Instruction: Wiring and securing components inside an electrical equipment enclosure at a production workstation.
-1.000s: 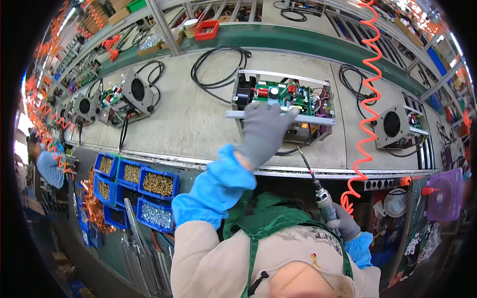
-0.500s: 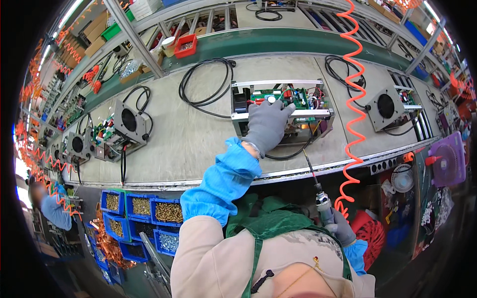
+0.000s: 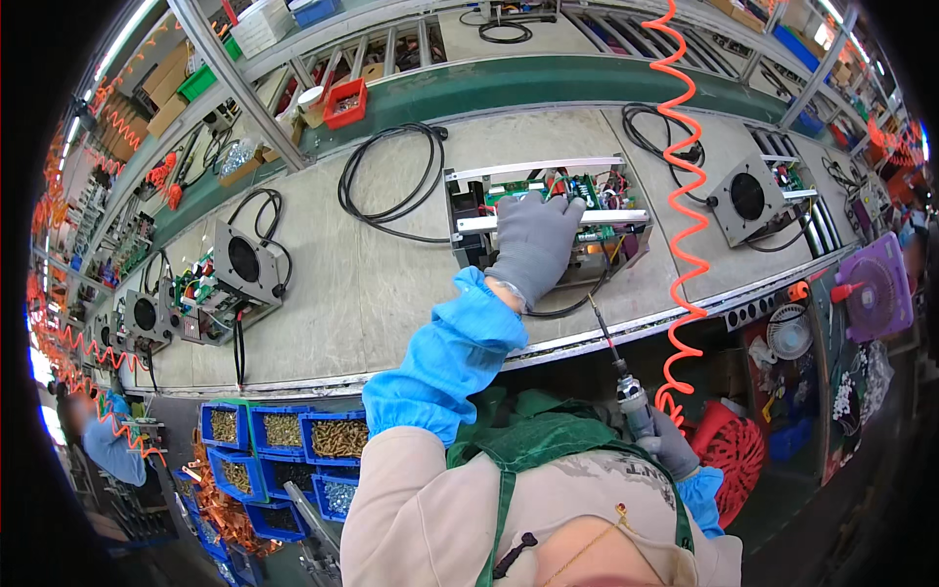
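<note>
An open metal-framed electronics unit with a green circuit board lies on the workbench before me. My left hand, in a grey glove, reaches over its near rail with the fingers bent down among the board's parts. The fingertips are partly hidden, and what they pinch does not show. Low at the right, my right hand, also gloved, is closed round a power screwdriver. Its long thin bit points up toward the unit's near side, and the tip is apart from the rail.
An orange coiled air hose hangs right of the unit. A black cable loops on the bench. Other fan units stand left and right. Blue bins of screws sit below the bench edge, beside a red stool.
My left hand has shifted slightly right over the unit, its fingers drawn closer together. The whole view has swung a little. My right hand keeps its grip on the screwdriver.
</note>
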`<state>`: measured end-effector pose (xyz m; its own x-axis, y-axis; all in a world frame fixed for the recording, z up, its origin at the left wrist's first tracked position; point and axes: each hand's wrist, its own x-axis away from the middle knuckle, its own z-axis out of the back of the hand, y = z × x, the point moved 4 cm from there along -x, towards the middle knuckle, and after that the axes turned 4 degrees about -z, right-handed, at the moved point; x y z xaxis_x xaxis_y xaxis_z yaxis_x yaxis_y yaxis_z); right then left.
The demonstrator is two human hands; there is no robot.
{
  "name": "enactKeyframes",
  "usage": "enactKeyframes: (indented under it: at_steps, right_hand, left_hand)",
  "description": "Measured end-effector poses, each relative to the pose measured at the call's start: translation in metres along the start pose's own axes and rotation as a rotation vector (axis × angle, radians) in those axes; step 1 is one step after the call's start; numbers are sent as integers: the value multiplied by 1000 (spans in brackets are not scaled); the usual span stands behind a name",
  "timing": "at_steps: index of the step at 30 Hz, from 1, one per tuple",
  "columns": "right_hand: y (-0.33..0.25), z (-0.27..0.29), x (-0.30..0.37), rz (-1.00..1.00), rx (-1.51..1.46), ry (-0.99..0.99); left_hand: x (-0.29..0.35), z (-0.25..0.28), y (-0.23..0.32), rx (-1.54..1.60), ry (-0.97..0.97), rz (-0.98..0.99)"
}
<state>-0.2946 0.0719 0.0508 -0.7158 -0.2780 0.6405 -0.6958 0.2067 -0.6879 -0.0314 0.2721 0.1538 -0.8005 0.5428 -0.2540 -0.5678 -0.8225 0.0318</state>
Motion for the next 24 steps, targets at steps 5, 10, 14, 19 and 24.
enactKeyframes:
  at_steps: [5,10,14,19,24]
  right_hand:
    - [-6,-1,-3,32,4,28]
    - [-9,3,-4,-13,17,14]
    - [-9,5,-6,-9,-25,-22]
    - [-9,8,-10,-17,26,-14]
    - [-8,12,-11,-1,20,-3]
  left_hand:
    - [3,-2,-11,74,-86,52]
    - [4,-5,-11,100,-72,27]
    - [4,-6,-7,75,-71,7]
    - [5,-12,-8,115,-68,26]
    - [2,-19,-13,174,55,-48]
